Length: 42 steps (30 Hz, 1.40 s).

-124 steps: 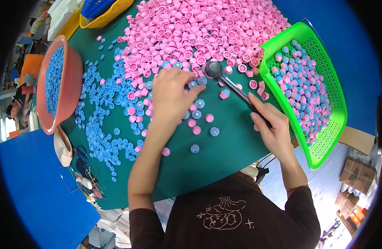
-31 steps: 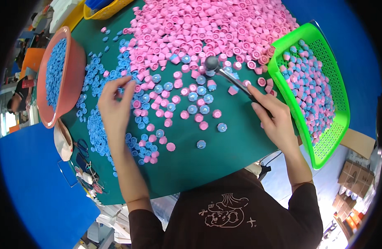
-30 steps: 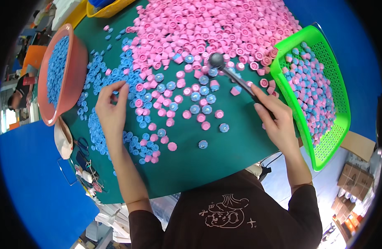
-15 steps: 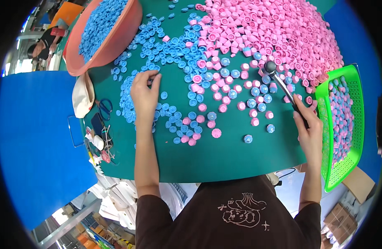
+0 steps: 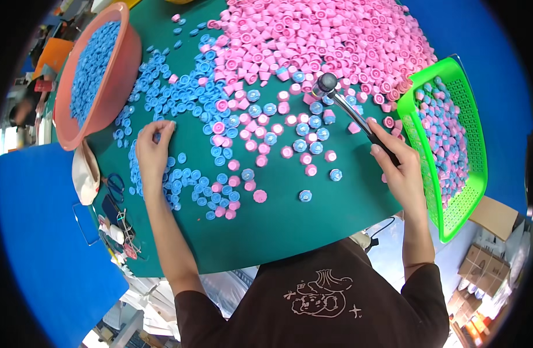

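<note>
My right hand (image 5: 398, 165) is wrapped round the black grip of a hammer (image 5: 350, 109). Its dark round head hovers over or beside pink cups (image 5: 290, 120) topped with blue caps (image 5: 302, 129). On the left, my left hand (image 5: 153, 149) is closed, with thumb and fingertips drawn together. It is over loose blue caps (image 5: 185, 175) lying on the green table (image 5: 278, 232); anything between the fingertips is hidden. Several pink cups stand singly between the hands, some bare and some with a blue cap on top.
A large heap of pink cups (image 5: 336, 40) covers the back. An orange basin (image 5: 118, 75) of blue caps stands at back left. At right is a green basket (image 5: 446, 220) of pink-and-blue pieces. Scissors (image 5: 114, 188), a phone (image 5: 111, 210) and a cloth pouch (image 5: 85, 174) lie at the left edge.
The whole view has shifted, so the table and both hands appear farther left. The hammer remains in my right hand, and my left hand stays by the blue caps, still closed.
</note>
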Each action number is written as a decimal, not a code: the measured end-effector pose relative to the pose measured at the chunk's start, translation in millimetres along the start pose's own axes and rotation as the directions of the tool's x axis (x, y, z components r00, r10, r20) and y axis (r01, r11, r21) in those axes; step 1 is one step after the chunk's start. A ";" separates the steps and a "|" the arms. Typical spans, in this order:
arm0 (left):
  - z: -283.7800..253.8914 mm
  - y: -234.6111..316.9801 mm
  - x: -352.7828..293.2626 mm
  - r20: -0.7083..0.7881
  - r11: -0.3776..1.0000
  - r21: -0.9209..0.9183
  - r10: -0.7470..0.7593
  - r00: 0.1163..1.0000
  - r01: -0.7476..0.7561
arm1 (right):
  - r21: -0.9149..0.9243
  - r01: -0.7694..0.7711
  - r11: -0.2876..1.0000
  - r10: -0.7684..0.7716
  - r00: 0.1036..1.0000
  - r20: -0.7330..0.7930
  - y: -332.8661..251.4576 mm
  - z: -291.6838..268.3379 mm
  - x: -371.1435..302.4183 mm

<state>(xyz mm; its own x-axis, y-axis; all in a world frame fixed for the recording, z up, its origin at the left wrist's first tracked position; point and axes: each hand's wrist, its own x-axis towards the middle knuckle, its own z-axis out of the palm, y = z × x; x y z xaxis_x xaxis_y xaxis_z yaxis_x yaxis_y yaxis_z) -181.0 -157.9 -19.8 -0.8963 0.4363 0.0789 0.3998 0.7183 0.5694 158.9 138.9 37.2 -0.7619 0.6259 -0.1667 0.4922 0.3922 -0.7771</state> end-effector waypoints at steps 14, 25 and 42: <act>5.1 10.7 -27.5 0.034 0.916 0.157 0.369 0.929 -0.370 | -0.126 0.134 0.983 -0.132 0.991 0.024 2.7 5.4 2.7; 49.8 117.1 -32.0 0.043 0.911 -0.340 0.264 0.964 -0.235 | 0.038 0.125 0.991 -0.125 0.992 -0.017 12.1 2.5 6.8; 111.1 166.6 -17.2 0.192 0.768 -0.251 0.636 0.748 -0.589 | 0.088 0.095 0.992 -0.098 0.995 0.025 12.3 0.0 -1.6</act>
<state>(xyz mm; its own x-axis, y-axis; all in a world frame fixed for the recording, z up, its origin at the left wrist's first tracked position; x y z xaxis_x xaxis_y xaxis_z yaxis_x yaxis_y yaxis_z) -77.6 14.5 -17.2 -0.3790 0.8871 0.2636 0.7869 0.1590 0.5963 166.2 142.7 27.9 -0.8168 0.5673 -0.1049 0.3784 0.3896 -0.8397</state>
